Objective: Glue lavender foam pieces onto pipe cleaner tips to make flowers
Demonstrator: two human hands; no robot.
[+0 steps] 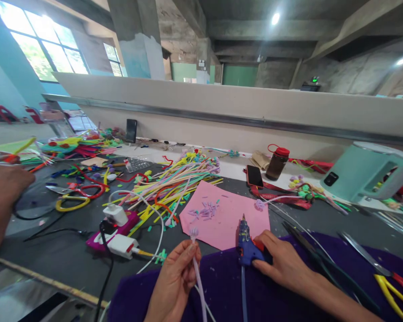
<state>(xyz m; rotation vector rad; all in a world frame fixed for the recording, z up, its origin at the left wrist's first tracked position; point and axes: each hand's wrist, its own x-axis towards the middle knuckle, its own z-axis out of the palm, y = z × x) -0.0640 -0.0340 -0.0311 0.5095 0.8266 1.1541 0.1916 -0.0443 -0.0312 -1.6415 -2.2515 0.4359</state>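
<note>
My left hand (179, 273) pinches a lavender pipe-cleaner stem (198, 286) just below a small purple flower head (194, 232) at its top. My right hand (278, 259) has its thumb and fingers around the handle of a blue hot glue gun (246, 246), whose nozzle points away over a pink sheet (231, 219). A pale bluish stick (244, 290) trails from the gun's rear. Short lavender pieces (206, 210) lie scattered on the sheet. Another purple flower with a long stem (260, 205) rests at the sheet's right edge.
Left of my hands sit a magenta power strip (130, 221) with chargers and scissors (75, 194). Pipe cleaners (174, 179) pile behind. Right: pliers (309, 250), scissors (372, 259), phone (254, 176), bottle (277, 163), kettle (359, 172). Another person's hand (10, 188) is far left.
</note>
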